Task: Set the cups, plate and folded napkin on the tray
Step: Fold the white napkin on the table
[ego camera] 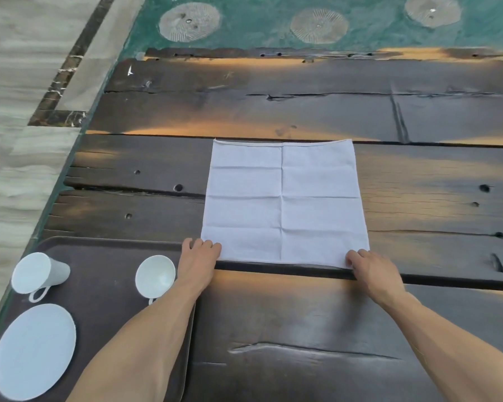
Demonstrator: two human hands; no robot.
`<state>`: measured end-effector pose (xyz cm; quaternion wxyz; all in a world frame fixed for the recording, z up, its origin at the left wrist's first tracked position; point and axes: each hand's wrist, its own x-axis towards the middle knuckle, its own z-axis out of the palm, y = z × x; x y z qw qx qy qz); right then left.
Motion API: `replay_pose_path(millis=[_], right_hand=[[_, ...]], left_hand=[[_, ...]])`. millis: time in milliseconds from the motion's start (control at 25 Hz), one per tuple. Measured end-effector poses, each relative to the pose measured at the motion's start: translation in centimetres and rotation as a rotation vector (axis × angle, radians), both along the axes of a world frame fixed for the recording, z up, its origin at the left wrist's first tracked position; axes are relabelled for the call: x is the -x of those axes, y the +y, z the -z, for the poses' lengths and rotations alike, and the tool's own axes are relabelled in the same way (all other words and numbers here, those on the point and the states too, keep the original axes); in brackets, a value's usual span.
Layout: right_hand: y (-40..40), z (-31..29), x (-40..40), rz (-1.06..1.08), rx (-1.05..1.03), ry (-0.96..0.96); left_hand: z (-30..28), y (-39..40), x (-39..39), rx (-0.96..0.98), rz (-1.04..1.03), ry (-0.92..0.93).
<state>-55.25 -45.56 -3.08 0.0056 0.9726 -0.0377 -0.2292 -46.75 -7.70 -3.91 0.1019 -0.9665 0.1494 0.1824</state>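
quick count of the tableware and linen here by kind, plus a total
White cups: 2, one at the tray's far left, one beside the left forearm
White plate: 1
White napkin: 1, spread flat on the wooden table, not yet folded
Dark tray: 1, holding both cups and the plate
Total: 5

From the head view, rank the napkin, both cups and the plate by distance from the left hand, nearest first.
1. Napkin: the left hand touches its near left corner.
2. Right cup: on the tray, just left of the wrist.
3. Left cup: farther left on the tray.
4. Plate: the tray's near left corner.
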Motion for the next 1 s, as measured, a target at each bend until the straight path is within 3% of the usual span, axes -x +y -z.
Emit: replay_pose_path(millis=[400,640,840,1000], right_hand=[[-0.2,-1.4,2.9,0.143,-0.026,-0.124],[-1.0,-2.9,7.1,0.136,-0.025,-0.091],[-1.2,-3.4,9.8,0.074,-0.028,0.106],[-1.4,-3.7,10.7,0.163,-0.160,0.299]], left_hand=[[-1.5,0.1,3.2,0.074,0.039,-0.102],[-2.8,0.3,6.9,0.149,0.049,-0.109],[-2.3,1.3,10.7,0.196,0.034,-0.019],[-2.3,2.2,11.9,0.196,0.044,0.101]])
